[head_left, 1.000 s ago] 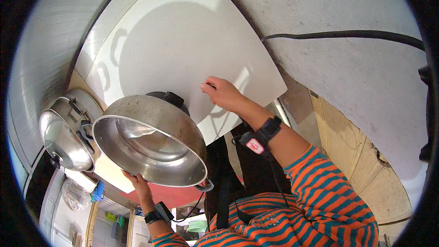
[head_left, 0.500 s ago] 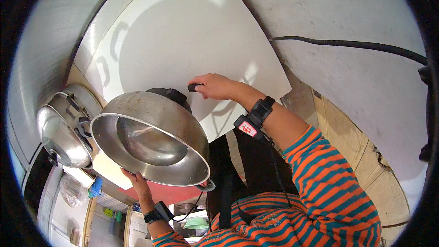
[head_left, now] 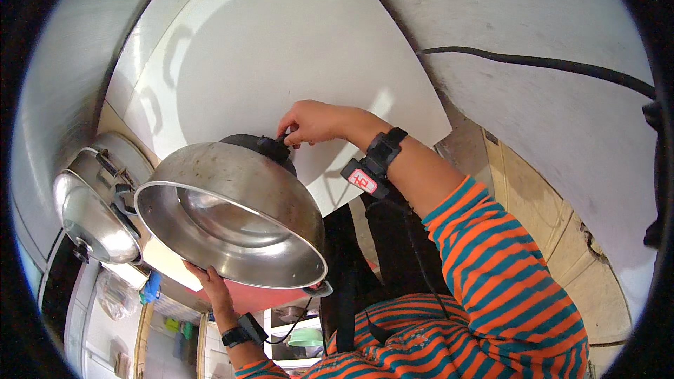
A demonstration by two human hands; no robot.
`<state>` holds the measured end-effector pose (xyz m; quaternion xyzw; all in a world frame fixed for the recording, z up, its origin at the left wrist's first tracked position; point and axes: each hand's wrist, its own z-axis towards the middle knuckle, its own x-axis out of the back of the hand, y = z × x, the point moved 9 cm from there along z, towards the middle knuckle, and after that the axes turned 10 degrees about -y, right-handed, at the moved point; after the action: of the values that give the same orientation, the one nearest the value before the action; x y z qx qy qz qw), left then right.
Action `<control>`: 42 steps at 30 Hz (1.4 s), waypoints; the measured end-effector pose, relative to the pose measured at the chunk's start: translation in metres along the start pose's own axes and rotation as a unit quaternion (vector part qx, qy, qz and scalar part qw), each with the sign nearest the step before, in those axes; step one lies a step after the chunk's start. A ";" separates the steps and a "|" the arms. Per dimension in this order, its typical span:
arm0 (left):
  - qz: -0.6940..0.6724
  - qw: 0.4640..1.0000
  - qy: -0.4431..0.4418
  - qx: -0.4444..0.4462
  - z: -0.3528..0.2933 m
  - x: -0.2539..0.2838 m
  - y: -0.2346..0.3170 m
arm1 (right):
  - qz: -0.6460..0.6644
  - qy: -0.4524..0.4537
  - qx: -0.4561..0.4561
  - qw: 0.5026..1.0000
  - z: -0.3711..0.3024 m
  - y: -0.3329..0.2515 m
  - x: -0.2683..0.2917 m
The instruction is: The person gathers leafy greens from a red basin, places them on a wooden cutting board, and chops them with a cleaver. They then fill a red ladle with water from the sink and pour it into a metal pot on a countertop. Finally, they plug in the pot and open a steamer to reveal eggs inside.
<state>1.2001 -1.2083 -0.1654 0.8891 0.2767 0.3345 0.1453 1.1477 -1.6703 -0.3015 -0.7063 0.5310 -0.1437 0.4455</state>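
Observation:
A wide metal pot (head_left: 246,161) is tipped on its side over the white tabletop, its open mouth toward me and its black base away from the opening. My left hand (head_left: 210,284) grips its lower left rim, the fingers partly hidden by the pot. My right hand (head_left: 316,123) pinches a small black piece (head_left: 288,132) against the black block (head_left: 272,147) on the base. Whether that piece is joined to the block I cannot tell. One loop handle (head_left: 319,289) shows at the lower right of the rim.
On the left stands another metal pot with a shiny lid (head_left: 95,217). The white tabletop (head_left: 281,49) carries the pot's shadow. A black cable (head_left: 540,63) crosses the pale surface at right. A green bowl (head_left: 305,337) sits on a shelf below; a clear plastic bag (head_left: 116,295) lies at lower left.
My right hand has moved left and slightly up, bringing the small black piece from apart to up against the block on the pot's base. The pot has shifted only slightly; my left hand keeps its grip.

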 end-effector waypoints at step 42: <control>-0.110 0.987 -0.114 0.009 -0.029 -0.032 0.080 | 0.074 0.368 -0.092 0.922 -0.210 -0.013 -0.055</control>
<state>1.1923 -1.2894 -0.1251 0.8868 0.3573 0.2109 0.2037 0.9922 -1.7218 -0.1581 -0.6004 0.7189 -0.3108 0.1615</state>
